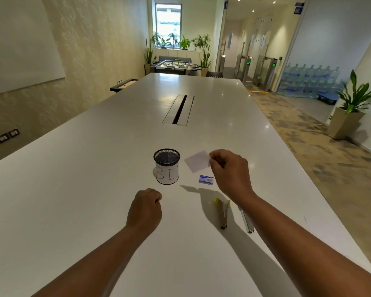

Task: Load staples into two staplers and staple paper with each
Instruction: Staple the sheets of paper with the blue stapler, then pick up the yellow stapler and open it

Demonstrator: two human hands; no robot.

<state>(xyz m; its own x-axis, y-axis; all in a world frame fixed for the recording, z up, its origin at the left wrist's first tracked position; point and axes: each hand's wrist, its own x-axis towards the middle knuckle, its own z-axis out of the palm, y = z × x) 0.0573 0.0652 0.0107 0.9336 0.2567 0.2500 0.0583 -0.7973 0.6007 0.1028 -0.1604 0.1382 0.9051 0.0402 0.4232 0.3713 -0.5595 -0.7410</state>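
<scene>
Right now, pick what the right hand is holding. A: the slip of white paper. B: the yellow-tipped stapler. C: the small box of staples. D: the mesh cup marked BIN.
A: the right hand pinches the slip of white paper at its edge, above the table, while the staple box, the stapler and the mesh cup sit untouched on the table.

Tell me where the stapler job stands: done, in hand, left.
Done: can't tell; both staplers, yellow and white, lie open on the table, whether loaded is unclear. In hand: right hand pinches the paper near the bin; left hand is curled, holding nothing visible. Left: the staple box lies untouched; no staple shows in the paper.
</scene>
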